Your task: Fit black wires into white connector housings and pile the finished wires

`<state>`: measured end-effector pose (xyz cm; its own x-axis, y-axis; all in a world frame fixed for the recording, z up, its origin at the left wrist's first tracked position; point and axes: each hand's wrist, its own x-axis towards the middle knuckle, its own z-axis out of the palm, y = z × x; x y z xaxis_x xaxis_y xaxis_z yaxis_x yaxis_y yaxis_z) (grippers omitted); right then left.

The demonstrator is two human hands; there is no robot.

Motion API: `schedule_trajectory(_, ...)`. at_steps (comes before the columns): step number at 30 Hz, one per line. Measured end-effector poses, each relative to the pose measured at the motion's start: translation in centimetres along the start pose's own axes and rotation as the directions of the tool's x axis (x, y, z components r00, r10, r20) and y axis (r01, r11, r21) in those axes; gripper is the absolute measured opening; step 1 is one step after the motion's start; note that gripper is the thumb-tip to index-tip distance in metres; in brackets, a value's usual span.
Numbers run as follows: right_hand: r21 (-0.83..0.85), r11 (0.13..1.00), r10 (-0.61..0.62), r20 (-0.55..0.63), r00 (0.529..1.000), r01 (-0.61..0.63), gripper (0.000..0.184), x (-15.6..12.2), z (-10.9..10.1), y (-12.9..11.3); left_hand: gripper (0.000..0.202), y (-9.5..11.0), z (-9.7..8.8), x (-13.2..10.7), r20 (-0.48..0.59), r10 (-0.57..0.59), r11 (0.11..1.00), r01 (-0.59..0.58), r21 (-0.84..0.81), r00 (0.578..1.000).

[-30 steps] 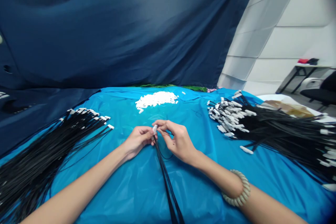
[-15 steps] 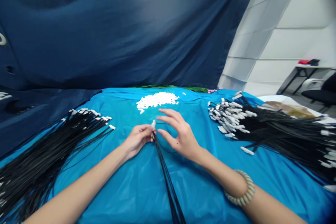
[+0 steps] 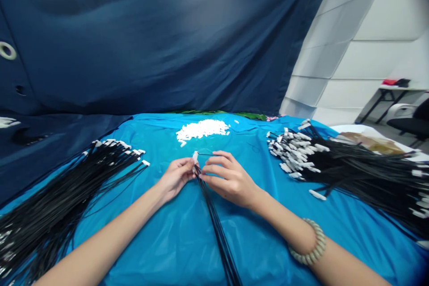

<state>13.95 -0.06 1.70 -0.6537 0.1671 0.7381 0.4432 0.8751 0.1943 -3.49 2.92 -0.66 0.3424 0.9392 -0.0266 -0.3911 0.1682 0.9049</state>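
White connector [image 3: 195,157], part-hidden, is pinched by left hand [image 3: 176,179]; I cannot tell whether right hand [image 3: 232,180] grips.

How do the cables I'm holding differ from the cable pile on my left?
The held cables form a narrow bundle; the cable pile spreads wide. The left hand pinches the held cables at a white connector; the cable pile lies on the cloth, with many white connectors at its far end. Both are black.

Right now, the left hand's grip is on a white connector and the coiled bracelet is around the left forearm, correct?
Not quite: the coiled bracelet is around the right forearm, as the head view shows. The left hand does have its grip on a white connector.
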Motion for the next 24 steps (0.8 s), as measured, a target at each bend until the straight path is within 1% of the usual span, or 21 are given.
schedule_trajectory(3, 0.024, 1.000, 0.015, 0.006, 1.000, -0.015, 0.016, -0.2, 0.1, 0.2, 0.019, 0.0, 0.0, 0.0, -0.018, -0.004, 1.000, 0.004, 0.002, 1.000)
schedule_trajectory(5, 0.083, 0.994, 0.079, -0.023, 0.997, -0.077, 0.016, -0.2, 0.1, 0.2, 0.019, 0.0, 0.0, 0.0, -0.028, -0.006, 1.000, 0.007, 0.012, 1.000)
schedule_trajectory(7, 0.205, 0.962, 0.197, -0.057, 0.979, -0.182, 0.014, 0.0, 0.1, 0.1, 0.020, 0.0, 0.0, 0.0, -0.034, -0.006, 1.000, 0.007, 0.021, 0.999)
schedule_trajectory(8, 0.287, 0.925, 0.278, -0.071, 0.958, -0.248, 0.013, 0.1, 0.0, 0.0, 0.020, 0.0, 0.1, 0.0, -0.033, -0.003, 1.000, 0.004, 0.024, 0.999)
schedule_trajectory(9, 0.378, 0.870, 0.369, -0.079, 0.926, -0.315, 0.011, 0.4, -0.1, -0.1, 0.020, 0.0, 0.1, 0.0, -0.033, 0.001, 1.000, -0.001, 0.029, 0.999)
schedule_trajectory(10, 0.477, 0.794, 0.467, -0.081, 0.880, -0.377, 0.010, 0.6, -0.3, -0.1, 0.020, 0.0, 0.1, 0.0, -0.035, 0.005, 0.999, -0.004, 0.036, 0.999)
schedule_trajectory(11, 0.577, 0.697, 0.567, -0.080, 0.820, -0.426, 0.009, 0.9, -0.6, -0.1, 0.021, 0.0, 0.1, 0.0, -0.042, 0.007, 0.999, -0.005, 0.046, 0.999)
schedule_trajectory(12, 0.674, 0.586, 0.664, -0.081, 0.743, -0.450, 0.008, 1.2, -0.9, -0.1, 0.021, 0.0, 0.1, 0.1, -0.053, 0.003, 0.998, 0.000, 0.059, 0.999)
schedule_trajectory(13, 0.764, 0.472, 0.751, -0.087, 0.655, -0.440, 0.008, 1.5, -1.3, 0.1, 0.021, -0.1, 0.0, 0.1, -0.065, -0.002, 0.997, 0.007, 0.073, 0.998)
schedule_trajectory(14, 0.840, 0.366, 0.823, -0.090, 0.561, -0.402, 0.008, 1.7, -1.7, 0.4, 0.022, -0.1, 0.0, 0.1, -0.078, -0.008, 0.996, 0.015, 0.086, 0.997)
schedule_trajectory(15, 0.896, 0.280, 0.877, -0.093, 0.471, -0.345, 0.008, 1.8, -2.2, 0.7, 0.022, -0.1, 0.0, 0.2, -0.089, -0.014, 0.995, 0.022, 0.096, 0.996)
schedule_trajectory(16, 0.932, 0.224, 0.916, -0.101, 0.388, -0.285, 0.009, 1.9, -2.7, 1.2, 0.021, -0.2, -0.1, 0.2, -0.096, -0.016, 0.994, 0.026, 0.103, 0.995)
schedule_trajectory(17, 0.949, 0.201, 0.939, -0.115, 0.325, -0.245, 0.011, 1.9, -3.2, 1.6, 0.021, -0.2, -0.1, 0.2, -0.100, -0.018, 0.994, 0.029, 0.108, 0.995)
schedule_trajectory(18, 0.950, 0.212, 0.950, -0.145, 0.277, -0.229, 0.012, 1.9, -3.7, 2.0, 0.021, -0.3, -0.1, 0.3, -0.102, -0.016, 0.993, 0.028, 0.113, 0.995)
schedule_trajectory(19, 0.939, 0.249, 0.952, -0.191, 0.240, -0.239, 0.014, 1.8, -4.2, 2.4, 0.020, -0.4, -0.2, 0.3, -0.105, -0.013, 0.993, 0.026, 0.119, 0.994)
schedule_trajectory(20, 0.913, 0.303, 0.944, -0.249, 0.215, -0.272, 0.016, 1.7, -4.6, 2.7, 0.020, -0.4, -0.2, 0.3, -0.109, -0.009, 0.992, 0.023, 0.126, 0.994)
schedule_trajectory(21, 0.873, 0.367, 0.927, -0.313, 0.209, -0.322, 0.018, 1.6, -4.8, 2.8, 0.020, -0.5, -0.2, 0.3, -0.114, -0.005, 0.991, 0.020, 0.135, 0.993)
schedule_trajectory(22, 0.816, 0.432, 0.901, -0.370, 0.227, -0.383, 0.019, 1.6, -4.9, 2.8, 0.020, -0.6, -0.2, 0.3, -0.118, 0.001, 0.990, 0.016, 0.142, 0.993)
schedule_trajectory(23, 0.749, 0.490, 0.871, -0.410, 0.269, -0.446, 0.018, 1.5, -4.9, 2.6, 0.020, -0.6, -0.2, 0.3, -0.123, 0.007, 0.989, 0.011, 0.148, 0.992)
schedule_trajectory(24, 0.678, 0.539, 0.842, -0.423, 0.335, -0.500, 0.017, 1.5, -4.7, 2.3, 0.020, -0.6, -0.1, 0.2, -0.127, 0.014, 0.988, 0.006, 0.151, 0.992)
